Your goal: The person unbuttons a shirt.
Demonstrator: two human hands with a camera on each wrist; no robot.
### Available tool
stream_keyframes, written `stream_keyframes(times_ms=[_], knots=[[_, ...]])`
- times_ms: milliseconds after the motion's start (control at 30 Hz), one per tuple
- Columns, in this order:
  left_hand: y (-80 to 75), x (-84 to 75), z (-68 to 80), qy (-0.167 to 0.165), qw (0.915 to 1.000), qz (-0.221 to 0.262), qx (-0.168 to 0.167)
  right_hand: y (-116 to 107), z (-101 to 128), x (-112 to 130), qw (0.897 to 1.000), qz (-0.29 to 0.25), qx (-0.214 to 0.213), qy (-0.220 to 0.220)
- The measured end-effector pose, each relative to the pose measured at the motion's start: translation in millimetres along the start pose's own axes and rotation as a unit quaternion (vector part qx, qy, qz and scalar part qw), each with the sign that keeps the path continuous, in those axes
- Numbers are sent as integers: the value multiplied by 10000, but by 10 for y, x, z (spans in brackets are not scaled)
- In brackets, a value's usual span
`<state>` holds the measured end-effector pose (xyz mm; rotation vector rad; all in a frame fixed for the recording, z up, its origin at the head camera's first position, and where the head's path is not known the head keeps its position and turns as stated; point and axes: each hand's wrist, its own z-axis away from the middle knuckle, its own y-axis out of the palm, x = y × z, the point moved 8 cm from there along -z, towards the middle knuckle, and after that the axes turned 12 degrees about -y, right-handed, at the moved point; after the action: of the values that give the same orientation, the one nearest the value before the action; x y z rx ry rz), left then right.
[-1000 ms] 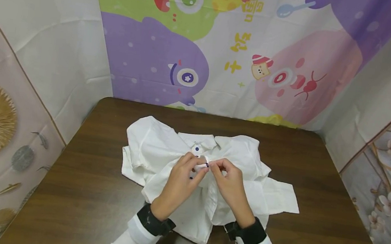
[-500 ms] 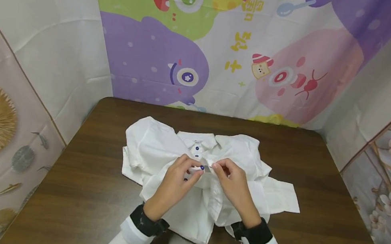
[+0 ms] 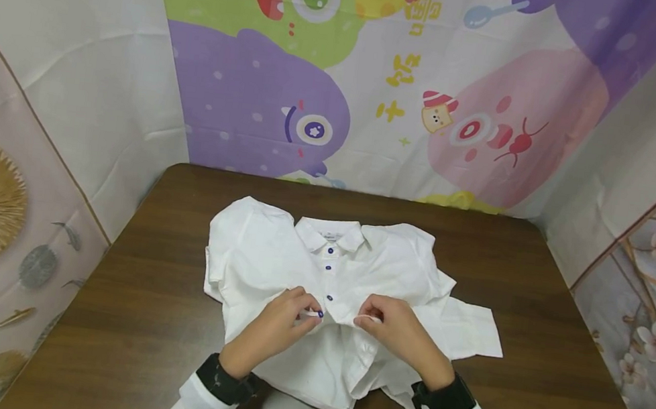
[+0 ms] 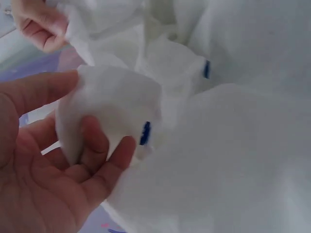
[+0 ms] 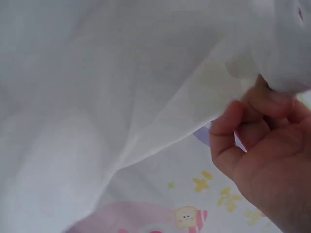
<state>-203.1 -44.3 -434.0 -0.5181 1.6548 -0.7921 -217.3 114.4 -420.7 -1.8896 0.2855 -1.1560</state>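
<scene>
A white collared shirt (image 3: 274, 252) with blue buttons lies front up, its collar (image 3: 329, 235) pointing away from me. My left hand (image 3: 274, 325) pinches one front edge beside a blue button (image 3: 320, 313). In the left wrist view, that hand (image 4: 53, 170) has its thumb and fingers on the white cloth, near a blue button (image 4: 145, 133) seen edge-on. A short gap away, my right hand (image 3: 398, 334) pinches the other front edge. The right wrist view has its fingertips partly hidden by cloth. Up the front, more blue buttons (image 3: 329, 268) sit in line toward the collar.
Beneath the shirt is a dark brown wooden table (image 3: 163, 267). One sleeve (image 3: 474, 329) stretches out to the right. Behind the table hangs a printed cartoon cloth (image 3: 370, 155), with patterned sheets (image 3: 62, 188) at the sides.
Both hands, close together around a button one second ago, have parted and moved down toward me with the front edges. The upper front now lies flatter, showing more buttons.
</scene>
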Motion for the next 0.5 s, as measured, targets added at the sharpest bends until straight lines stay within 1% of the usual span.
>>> stream_keyframes(times_ms=[67, 167, 300, 400, 500], knots=[[46, 39, 14, 46, 9999, -99, 103, 67, 29, -38, 9998, 40, 212, -42], [124, 104, 34, 59, 9994, -209, 277, 163, 66, -101, 9989, 226, 398, -102], [225, 190, 67, -13, 9982, -232, 544, 278, 114, -190, 9955, 771, 548, -112], [281, 220, 94, 70, 9971, -346, 669, 361, 150, -259, 9914, 1116, 677, -113], [323, 238, 114, 183, 9954, -588, 740, 425, 176, -329, 9886, 1292, 769, -103]])
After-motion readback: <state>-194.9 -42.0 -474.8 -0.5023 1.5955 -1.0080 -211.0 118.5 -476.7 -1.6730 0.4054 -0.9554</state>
